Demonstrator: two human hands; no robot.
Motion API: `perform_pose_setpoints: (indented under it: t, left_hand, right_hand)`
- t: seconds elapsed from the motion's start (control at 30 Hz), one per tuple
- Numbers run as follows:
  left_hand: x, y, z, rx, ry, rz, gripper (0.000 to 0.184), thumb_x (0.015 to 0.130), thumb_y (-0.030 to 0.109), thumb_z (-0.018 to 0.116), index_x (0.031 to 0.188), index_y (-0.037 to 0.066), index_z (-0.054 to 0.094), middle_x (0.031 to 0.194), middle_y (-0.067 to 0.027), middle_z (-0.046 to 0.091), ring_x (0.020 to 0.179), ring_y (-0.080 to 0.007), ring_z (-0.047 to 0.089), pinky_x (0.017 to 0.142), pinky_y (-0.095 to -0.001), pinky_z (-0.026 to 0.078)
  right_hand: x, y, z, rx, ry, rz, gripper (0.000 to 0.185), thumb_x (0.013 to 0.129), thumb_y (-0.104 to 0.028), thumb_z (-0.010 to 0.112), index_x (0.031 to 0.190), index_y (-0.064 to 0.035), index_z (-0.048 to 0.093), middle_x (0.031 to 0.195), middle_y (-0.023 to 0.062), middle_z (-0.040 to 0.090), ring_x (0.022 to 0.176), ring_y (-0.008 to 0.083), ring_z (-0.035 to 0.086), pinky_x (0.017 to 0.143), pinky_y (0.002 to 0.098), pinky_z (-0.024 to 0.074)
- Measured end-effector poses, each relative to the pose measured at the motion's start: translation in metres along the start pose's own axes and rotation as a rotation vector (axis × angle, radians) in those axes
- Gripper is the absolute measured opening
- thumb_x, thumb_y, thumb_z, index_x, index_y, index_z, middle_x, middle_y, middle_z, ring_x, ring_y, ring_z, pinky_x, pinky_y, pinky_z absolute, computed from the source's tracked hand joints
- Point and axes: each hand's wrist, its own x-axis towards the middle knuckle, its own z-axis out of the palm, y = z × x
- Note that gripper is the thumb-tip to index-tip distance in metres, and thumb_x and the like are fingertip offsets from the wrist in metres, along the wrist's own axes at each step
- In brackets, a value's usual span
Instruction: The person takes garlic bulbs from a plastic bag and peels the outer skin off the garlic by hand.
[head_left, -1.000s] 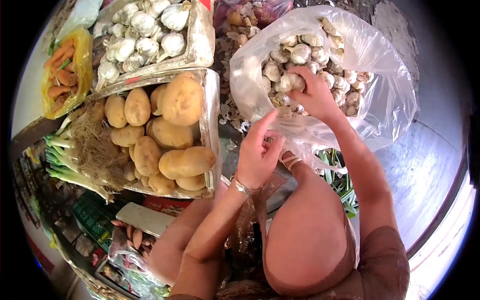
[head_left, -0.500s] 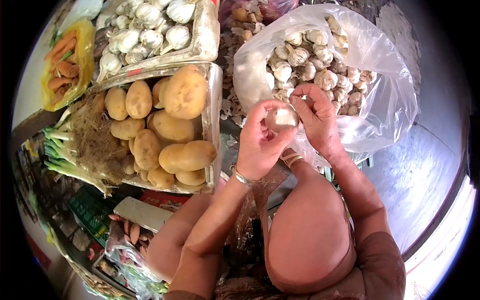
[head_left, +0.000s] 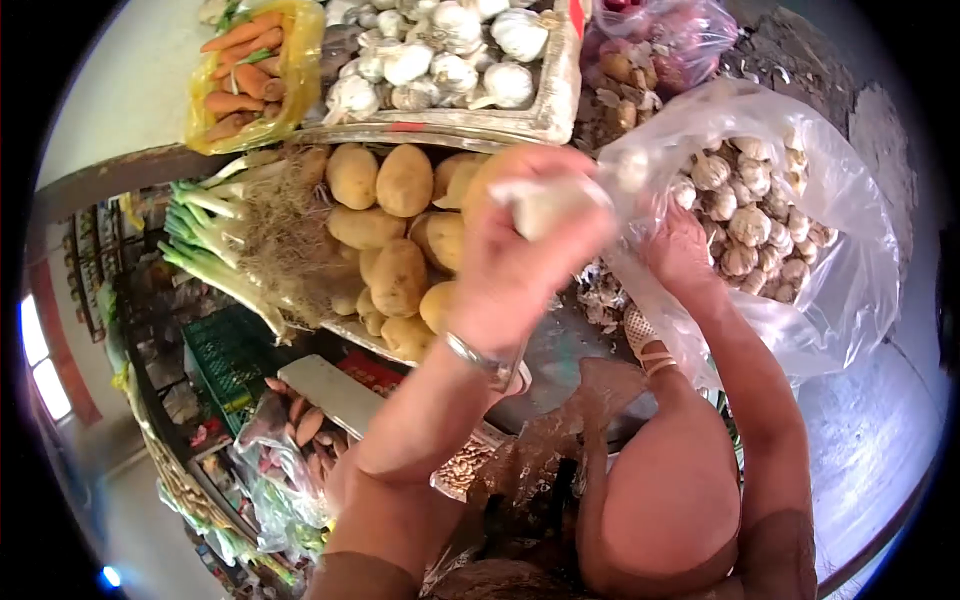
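My left hand (head_left: 515,260), smeared by motion, is raised above the potatoes (head_left: 400,280) with its fingers closed around a white garlic bulb (head_left: 550,208). At the left side of a clear plastic bag (head_left: 845,200), my right hand (head_left: 678,250) reaches in beside the heap of garlic bulbs (head_left: 750,225). Its fingertips are blurred, and I cannot tell whether they grip anything. A pale, blurred round shape, perhaps a garlic bulb, shows just left of the right hand's fingers.
Cleaner white garlic (head_left: 455,75) fills a foam box (head_left: 560,100) behind the potatoes. Left of the potatoes lie leeks (head_left: 225,240); carrots (head_left: 240,90) sit in a yellow bag. Red onions (head_left: 690,50) are bagged at the back. Garlic skins (head_left: 600,300) litter the ground between crate and bag.
The hands have parted: my left hand has moved up over the potatoes with the garlic bulb, while my right hand has gone to the plastic bag. The whole view has shifted.
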Motion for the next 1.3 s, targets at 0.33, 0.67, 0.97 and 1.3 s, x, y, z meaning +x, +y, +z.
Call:
perform_pose_setpoints:
  t: [0.33, 0.67, 0.97, 1.3]
  left_hand:
    - [0.130, 0.059, -0.139, 0.371, 0.385, 0.472, 0.044, 0.088, 0.020, 0.069, 0.126, 0.005, 0.055, 0.108, -0.0155, 0.064, 0.084, -0.0195, 0.065, 0.063, -0.0237, 0.054]
    - [0.172, 0.043, -0.157, 1.207, 0.398, 0.315, 0.056, 0.093, 0.040, 0.054, 0.137, 0.006, 0.051, 0.131, -0.0131, 0.059, 0.118, -0.0248, 0.056, 0.102, -0.0333, 0.039]
    - [0.005, -0.055, 0.028, 0.675, -0.282, 0.328, 0.047, 0.084, 0.004, 0.069, 0.130, 0.008, 0.056, 0.120, -0.0073, 0.059, 0.078, -0.0078, 0.061, 0.057, -0.0193, 0.047]
    - [-0.040, -0.105, 0.059, 0.239, -0.267, -0.054, 0.044, 0.082, 0.004, 0.074, 0.121, 0.003, 0.055, 0.106, -0.0059, 0.060, 0.089, -0.0117, 0.060, 0.071, -0.0233, 0.052]
  right_hand:
    - [-0.006, 0.001, -0.002, 0.181, 0.211, -0.024, 0.051, 0.071, -0.008, 0.072, 0.118, -0.0040, 0.051, 0.113, 0.0161, 0.045, 0.092, 0.0367, 0.059, 0.079, 0.0436, 0.0522]
    - [-0.039, 0.014, -0.048, 1.288, 0.144, 0.383, 0.037, 0.094, -0.016, 0.059, 0.129, -0.0064, 0.051, 0.100, 0.0028, 0.058, 0.088, 0.0100, 0.052, 0.077, 0.0250, 0.0459]
    - [-0.058, -0.002, -0.069, 1.601, 0.015, 0.493, 0.049, 0.102, -0.045, 0.040, 0.119, -0.0025, 0.055, 0.090, 0.0116, 0.068, 0.062, 0.0146, 0.060, 0.054, 0.0267, 0.0486]
    - [-0.077, -0.025, -0.059, 1.121, 0.202, 0.420, 0.032, 0.101, -0.027, 0.050, 0.087, 0.0001, 0.060, 0.073, 0.0042, 0.059, 0.067, 0.0087, 0.052, 0.057, 0.0262, 0.0431]
